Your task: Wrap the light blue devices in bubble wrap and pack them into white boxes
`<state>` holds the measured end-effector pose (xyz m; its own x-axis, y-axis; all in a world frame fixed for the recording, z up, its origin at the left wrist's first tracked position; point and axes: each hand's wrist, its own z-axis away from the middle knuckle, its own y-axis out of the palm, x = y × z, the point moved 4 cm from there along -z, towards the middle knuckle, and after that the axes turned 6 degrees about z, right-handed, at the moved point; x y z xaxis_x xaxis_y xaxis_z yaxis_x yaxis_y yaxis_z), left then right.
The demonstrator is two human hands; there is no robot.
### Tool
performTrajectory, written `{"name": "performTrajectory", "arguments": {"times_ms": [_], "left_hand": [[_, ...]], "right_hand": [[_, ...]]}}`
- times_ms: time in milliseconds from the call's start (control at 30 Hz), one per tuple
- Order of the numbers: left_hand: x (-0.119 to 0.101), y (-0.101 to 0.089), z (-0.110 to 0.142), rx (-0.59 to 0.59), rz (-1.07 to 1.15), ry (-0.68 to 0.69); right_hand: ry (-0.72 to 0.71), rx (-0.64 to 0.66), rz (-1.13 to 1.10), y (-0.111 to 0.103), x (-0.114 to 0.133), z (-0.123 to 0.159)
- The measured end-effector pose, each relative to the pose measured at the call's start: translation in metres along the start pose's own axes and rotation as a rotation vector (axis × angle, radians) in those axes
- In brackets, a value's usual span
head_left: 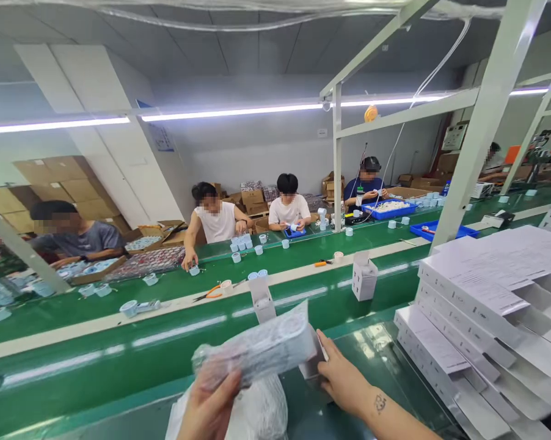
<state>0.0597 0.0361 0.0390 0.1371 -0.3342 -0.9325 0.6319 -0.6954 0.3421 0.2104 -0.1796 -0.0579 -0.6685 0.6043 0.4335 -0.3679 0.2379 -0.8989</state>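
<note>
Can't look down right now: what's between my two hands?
The head view shows a plastic-wrapped item, held in the left hand, and a small box held by the right hand.

1. Dark green bench (369, 345): stacked white cartons (468, 305) lie to the right of the right fingers (329, 350); a translucent plastic heap (264, 408) lies just beneath the left fingers (228, 388).
2. Green belt (96, 360), beyond the fingers: two white boxes (364, 279) stand apart.
3. Pale strip (177, 308), farther beyond the fingers: orange-handled pliers (210, 294).
4. Far green surface (298, 258), farthest from the fingers: scattered light-blue cups (236, 258), blue trays (388, 209).
</note>
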Motion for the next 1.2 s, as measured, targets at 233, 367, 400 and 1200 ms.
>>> {"name": "performTrajectory", "arguments": {"times_ms": [233,367,400,1200], "left_hand": [[-0.004,0.049,-0.012,0.481,-0.703,0.235],[-0.016,0.064,-0.012,0.614,-1.116,0.276],[-0.018,0.072,-0.011,0.634,-1.207,0.27],[-0.018,0.07,-0.02,0.509,-1.252,-0.01]], "right_hand": [[0.031,0.037,-0.016,0.013,0.008,0.014],[0.038,0.032,-0.082,0.014,0.006,0.019],[0.036,0.034,-0.099,0.015,0.004,0.021],[-0.364,0.072,-0.372,-0.044,-0.018,0.026]]}}
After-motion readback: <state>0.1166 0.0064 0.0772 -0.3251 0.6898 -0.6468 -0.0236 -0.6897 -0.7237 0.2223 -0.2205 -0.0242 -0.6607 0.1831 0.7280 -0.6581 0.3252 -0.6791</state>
